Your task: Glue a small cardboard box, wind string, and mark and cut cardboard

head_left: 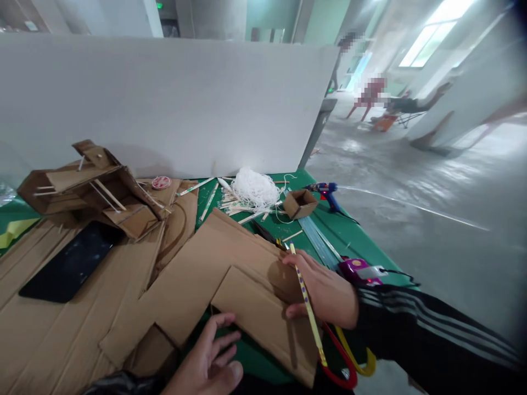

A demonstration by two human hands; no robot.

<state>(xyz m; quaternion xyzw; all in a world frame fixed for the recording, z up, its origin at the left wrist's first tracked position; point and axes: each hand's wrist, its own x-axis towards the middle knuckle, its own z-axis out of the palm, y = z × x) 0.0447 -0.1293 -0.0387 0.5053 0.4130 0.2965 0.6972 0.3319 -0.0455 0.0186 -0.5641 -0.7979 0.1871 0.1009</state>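
A yellow patterned pencil (307, 302) is held in my right hand (325, 288), whose thumb and fingers also reach over a small cardboard piece (255, 312). That piece lies on a larger bent cardboard sheet (197, 263). My left hand (214, 356) is at the bottom centre, fingers apart and slightly curled, near the piece's lower left edge with nothing in it. Scissors with red and yellow handles (343, 365) lie beneath my right wrist, partly hidden.
A cardboard model (102, 186) and a black tablet (72, 263) lie at left. Further back are white string (255, 189), wooden sticks, a small cardboard box (300, 203) and a blue glue gun (327, 192). Clear glue sticks and a purple device (360, 270) are at right.
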